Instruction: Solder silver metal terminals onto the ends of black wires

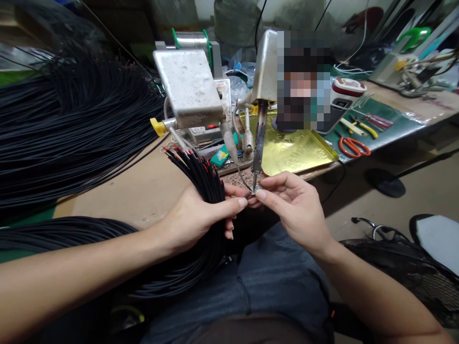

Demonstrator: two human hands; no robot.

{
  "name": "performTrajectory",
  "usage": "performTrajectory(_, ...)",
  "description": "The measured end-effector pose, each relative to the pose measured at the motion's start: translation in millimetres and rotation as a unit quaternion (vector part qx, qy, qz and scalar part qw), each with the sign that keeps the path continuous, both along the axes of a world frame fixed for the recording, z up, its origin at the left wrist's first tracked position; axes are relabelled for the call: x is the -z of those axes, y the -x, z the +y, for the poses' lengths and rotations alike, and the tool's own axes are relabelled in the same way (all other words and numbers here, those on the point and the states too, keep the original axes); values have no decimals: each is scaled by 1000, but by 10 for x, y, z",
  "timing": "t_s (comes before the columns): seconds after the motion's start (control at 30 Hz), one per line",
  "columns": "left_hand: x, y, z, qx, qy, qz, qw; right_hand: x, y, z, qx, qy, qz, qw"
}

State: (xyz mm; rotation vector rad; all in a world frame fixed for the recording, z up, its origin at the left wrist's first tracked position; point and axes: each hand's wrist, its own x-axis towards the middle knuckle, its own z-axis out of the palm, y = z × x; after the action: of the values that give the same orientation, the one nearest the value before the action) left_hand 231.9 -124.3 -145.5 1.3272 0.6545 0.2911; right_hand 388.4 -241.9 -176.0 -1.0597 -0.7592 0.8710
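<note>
My left hand [195, 212] is closed around a bundle of black cables [202, 177] with red wire tips. Between its thumb and forefinger it also pinches the end of one cable [248, 195]. Opposite, the thumb and forefinger of my right hand [301, 208] pinch a small silvery metal piece [257, 188]. Cable end and metal piece meet right under the tip of a soldering iron [258, 148], which is clamped pointing down. A thin feed nozzle [230, 142] beside the iron leads toward the same spot. The exact contact there is too small to make out.
A large heap of black cables [71, 114] covers the bench's left side. Behind the iron stand a metal-cased feeder [188, 81] and a solder spool [191, 40]. A gold tray [301, 155], orange-handled scissors [353, 147] and yellow-handled pliers [367, 128] lie right. A pixelated patch covers the tray's back.
</note>
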Motion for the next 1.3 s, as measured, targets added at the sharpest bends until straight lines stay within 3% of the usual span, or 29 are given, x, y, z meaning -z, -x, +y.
performTrajectory(0.43, 13, 18, 11, 34, 10, -12, 999, -35, 39, -16, 33, 27, -11, 999)
performTrajectory(0.7, -2, 20, -5, 17, 47, -6, 999, -40, 83, -36, 65, 26, -51, 996)
performTrajectory(1.3, -21, 15, -13, 20, 57, -19, 998, -41, 91, -47, 73, 19, -39, 996)
